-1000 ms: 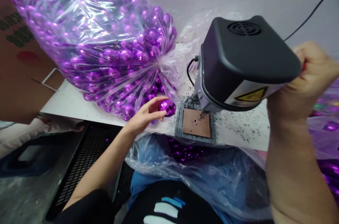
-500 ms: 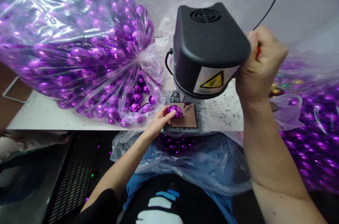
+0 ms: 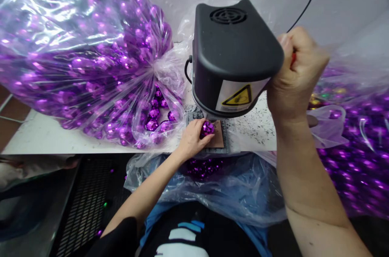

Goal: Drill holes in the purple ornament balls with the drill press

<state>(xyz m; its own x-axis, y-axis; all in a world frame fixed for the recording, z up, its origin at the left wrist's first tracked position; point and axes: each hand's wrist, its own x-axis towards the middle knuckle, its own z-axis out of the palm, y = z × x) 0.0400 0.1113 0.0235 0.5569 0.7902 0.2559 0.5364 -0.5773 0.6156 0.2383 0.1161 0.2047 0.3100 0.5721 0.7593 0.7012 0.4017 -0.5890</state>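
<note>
A shiny, faceted purple ball (image 3: 208,128) is gripped between the thumb and fingers of my left hand (image 3: 193,138). It is held over a brown square pad (image 3: 218,133) on a dark base, below the front of a black press machine (image 3: 234,46) with a yellow warning label. At the machine's right side, my right hand (image 3: 299,68) is closed around a handle, of which only a bit of red shows; the rest is hidden by the fingers. The machine's head covers the tool beneath it.
On the left, a large clear bag (image 3: 82,54) full of purple balls rests on the white table (image 3: 39,131). More purple balls (image 3: 358,159) lie in plastic at the right. Dark shavings (image 3: 258,127) litter the tabletop. An open plastic bag (image 3: 237,192) with purple balls covers my lap.
My left hand has moved a little forward and right with the purple ball, closer under the machine. My right hand keeps its hold. The view has shifted slightly.
</note>
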